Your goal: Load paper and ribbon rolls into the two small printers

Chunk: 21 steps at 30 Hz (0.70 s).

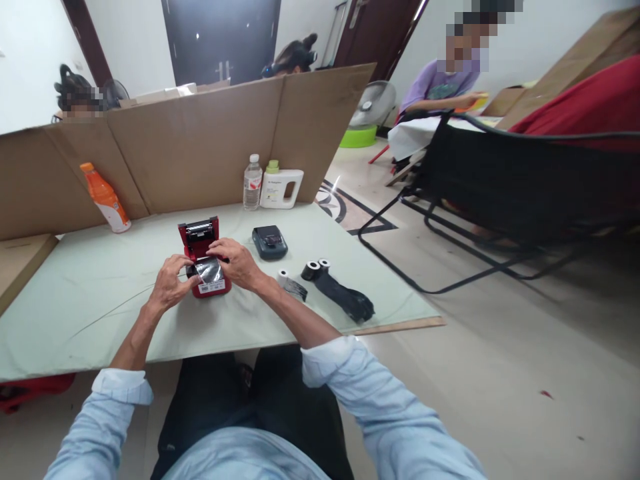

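A small red printer [204,248] lies on the pale green table [90,293] with its lid open and tilted back. A strip of dark shiny paper [209,269] comes out of it. My left hand [170,280] pinches the strip's left edge at the printer's left side. My right hand [239,263] curls over the printer's right side, fingers on its top edge. A dark blue-grey printer [269,241] sits closed just to the right. Paper rolls [315,268] and a loose black strip [347,299] lie further right.
An orange bottle [106,199], a water bottle [253,182] and a white jug [281,188] stand along a cardboard screen [200,140]. A black folding chair [500,180] stands right of the table. Other people sit behind the screen and at far right.
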Motion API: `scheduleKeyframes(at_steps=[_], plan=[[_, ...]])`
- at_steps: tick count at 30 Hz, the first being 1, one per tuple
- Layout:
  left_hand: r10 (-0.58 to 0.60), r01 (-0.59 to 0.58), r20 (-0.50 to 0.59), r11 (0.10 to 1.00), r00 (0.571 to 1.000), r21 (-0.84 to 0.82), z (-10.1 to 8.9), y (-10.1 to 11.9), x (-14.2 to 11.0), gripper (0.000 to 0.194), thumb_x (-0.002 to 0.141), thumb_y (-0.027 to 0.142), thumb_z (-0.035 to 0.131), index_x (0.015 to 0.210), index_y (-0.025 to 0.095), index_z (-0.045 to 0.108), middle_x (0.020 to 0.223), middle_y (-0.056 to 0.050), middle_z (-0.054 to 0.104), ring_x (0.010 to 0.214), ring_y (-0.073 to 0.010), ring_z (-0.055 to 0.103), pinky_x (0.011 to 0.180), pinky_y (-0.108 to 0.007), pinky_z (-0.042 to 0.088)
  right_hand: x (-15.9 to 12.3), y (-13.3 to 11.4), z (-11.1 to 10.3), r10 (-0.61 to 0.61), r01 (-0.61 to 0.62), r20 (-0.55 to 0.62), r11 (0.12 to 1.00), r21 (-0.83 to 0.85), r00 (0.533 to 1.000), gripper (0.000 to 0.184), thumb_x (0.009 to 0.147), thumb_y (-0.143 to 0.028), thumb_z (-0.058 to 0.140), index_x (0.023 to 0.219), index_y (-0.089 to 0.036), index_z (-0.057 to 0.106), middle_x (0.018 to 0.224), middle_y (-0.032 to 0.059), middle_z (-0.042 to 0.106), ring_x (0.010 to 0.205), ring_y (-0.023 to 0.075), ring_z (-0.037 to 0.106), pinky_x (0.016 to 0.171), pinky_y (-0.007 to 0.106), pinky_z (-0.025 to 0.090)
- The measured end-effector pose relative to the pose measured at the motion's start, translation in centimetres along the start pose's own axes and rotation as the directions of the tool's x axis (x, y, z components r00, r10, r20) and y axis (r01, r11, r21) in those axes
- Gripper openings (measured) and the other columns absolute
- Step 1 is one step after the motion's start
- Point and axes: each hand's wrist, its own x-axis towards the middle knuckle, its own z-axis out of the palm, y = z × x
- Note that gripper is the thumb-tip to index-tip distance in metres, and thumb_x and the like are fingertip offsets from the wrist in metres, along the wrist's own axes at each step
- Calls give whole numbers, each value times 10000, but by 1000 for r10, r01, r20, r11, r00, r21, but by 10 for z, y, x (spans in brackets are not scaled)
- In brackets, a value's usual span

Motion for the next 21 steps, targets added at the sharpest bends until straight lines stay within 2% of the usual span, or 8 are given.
scheduleKeyframes(at_steps=[3,7,10,14,21], plan=[[-76,78,37,995,996,-62,-3,-4,7,259,864,368,743,1084,232,733,1152,-85,748,1108,-277,667,856,-404,611,26,-2,-5,39,-45,69,995,89,997,269,893,-138,595,999,-209,832,1003,56,790,917,209,721,867,334,559],[-161,163,25,981,987,-103,-1,-18,20,317,812,353,761,1104,230,755,1156,-78,758,1095,-268,673,823,-367,598,52,-2,-8,78,-93,112,986,138,991,218,883,-184,613,910,-177,829,867,27,783,793,170,682,758,271,496],[-232,233,21,964,973,-132,4,-27,30,324,766,348,778,1055,202,764,1102,-75,763,884,-212,674,762,-337,570,64,-2,-10,81,-102,132,982,157,988,238,850,-174,588,884,-157,823,770,5,747,742,150,646,706,242,452],[-231,246,90,936,969,-253,10,-30,41,352,767,362,767,1068,179,761,1009,-48,773,652,-134,574,635,-282,500,74,-3,-14,53,-78,140,981,178,989,249,844,-259,589,833,-137,807,684,-17,669,678,136,581,650,235,409],[-218,242,106,895,970,-374,18,-32,49,383,746,428,816,1027,169,791,944,-54,779,772,-180,649,676,-277,518,84,-8,-22,57,-100,153,952,290,986,298,839,-348,568,792,-132,768,644,-28,586,629,122,512,592,230,385]])
